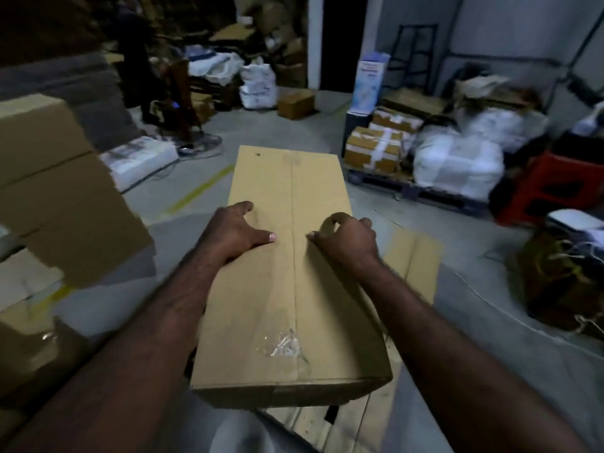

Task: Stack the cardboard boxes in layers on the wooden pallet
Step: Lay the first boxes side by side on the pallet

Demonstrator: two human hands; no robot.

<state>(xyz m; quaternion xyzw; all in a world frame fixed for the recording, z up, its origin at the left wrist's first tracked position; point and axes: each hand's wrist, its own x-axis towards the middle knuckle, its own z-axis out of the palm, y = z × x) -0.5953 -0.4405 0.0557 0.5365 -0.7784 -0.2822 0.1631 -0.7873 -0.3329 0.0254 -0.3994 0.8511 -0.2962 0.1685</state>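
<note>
Long box (294,305) lies straight ahead, centre of view, long axis running near to far, top seam between both hands. Box rests on flattened cardboard (413,266).

Left hand (233,235) lies flat on lid, fingers spread toward left edge, gripping nothing. Right hand (348,241) is arched on lid, fingers bent and outer ones at right edge; cannot tell if they hook it.

Hands sit equally far along box, past its middle. Box stack (49,191) stands near left. Wooden pallet not identifiable.
</note>
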